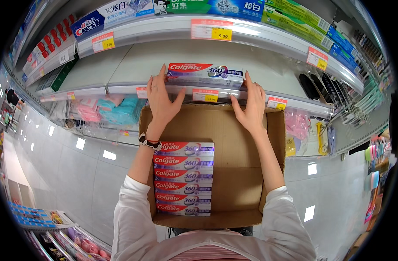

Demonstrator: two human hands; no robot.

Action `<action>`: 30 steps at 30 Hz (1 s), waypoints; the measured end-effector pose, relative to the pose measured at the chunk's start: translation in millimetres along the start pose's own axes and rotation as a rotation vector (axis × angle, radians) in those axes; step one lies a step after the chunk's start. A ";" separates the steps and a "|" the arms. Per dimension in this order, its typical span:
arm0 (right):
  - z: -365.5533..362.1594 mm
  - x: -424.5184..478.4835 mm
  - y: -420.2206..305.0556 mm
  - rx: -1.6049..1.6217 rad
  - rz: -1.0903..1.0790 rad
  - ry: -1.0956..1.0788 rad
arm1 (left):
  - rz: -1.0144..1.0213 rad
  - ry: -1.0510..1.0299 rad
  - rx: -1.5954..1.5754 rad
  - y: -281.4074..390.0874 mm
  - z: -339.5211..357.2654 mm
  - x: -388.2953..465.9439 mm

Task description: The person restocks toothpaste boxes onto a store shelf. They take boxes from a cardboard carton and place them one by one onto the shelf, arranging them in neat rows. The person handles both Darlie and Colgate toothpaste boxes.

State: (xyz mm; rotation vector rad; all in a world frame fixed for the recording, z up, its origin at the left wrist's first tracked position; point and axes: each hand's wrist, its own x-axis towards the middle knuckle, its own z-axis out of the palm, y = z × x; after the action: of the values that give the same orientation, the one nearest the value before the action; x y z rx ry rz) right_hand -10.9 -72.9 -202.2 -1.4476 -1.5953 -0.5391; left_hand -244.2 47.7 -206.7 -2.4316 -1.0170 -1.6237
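Observation:
A Colgate toothpaste box (205,74) lies lengthwise at the front of a white shelf (143,62), just behind its price rail. My left hand (162,99) has its fingers against the left end of this box, with the thumb spread towards me. At the right end, the fingers of my right hand (251,106) press in, so the box sits between both hands. Below my forearms is an open cardboard carton (238,153). Several matching toothpaste boxes (184,177) are stacked in a column on its left side, and bare cardboard shows on its right.
Above runs a higher shelf edge (166,32) with price tags, carrying Crest (86,27) and other toothpaste boxes. Bagged pink and turquoise goods (119,111) hang under the lower shelf. Dark packaged items (309,85) stand at the right. A person (13,98) is far off at left.

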 end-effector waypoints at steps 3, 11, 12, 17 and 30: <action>-0.2 1.3 -0.3 0.036 -0.004 0.023 | 0.045 -0.020 0.009 -4.8 -2.7 -0.7; 2.8 -1.6 1.6 0.102 0.006 -0.012 | 0.094 -0.023 0.093 -12.8 -1.5 -8.9; 1.6 -4.0 4.4 0.106 0.028 -0.009 | 0.110 -0.024 0.103 -12.3 1.9 -9.3; -7.6 -3.1 8.1 0.095 -0.031 -0.057 | 0.120 0.027 0.064 -10.6 8.4 -11.2; -201.8 -32.4 -116.4 1.420 -0.810 0.651 | 0.165 0.069 0.152 -11.5 -2.1 -18.4</action>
State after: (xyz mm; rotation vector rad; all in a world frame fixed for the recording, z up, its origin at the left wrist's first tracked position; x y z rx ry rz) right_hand -59.2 -278.2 -98.2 0.4249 -1.3662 -0.1363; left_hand -256.5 46.9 -224.7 -2.2782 -0.8704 -1.5078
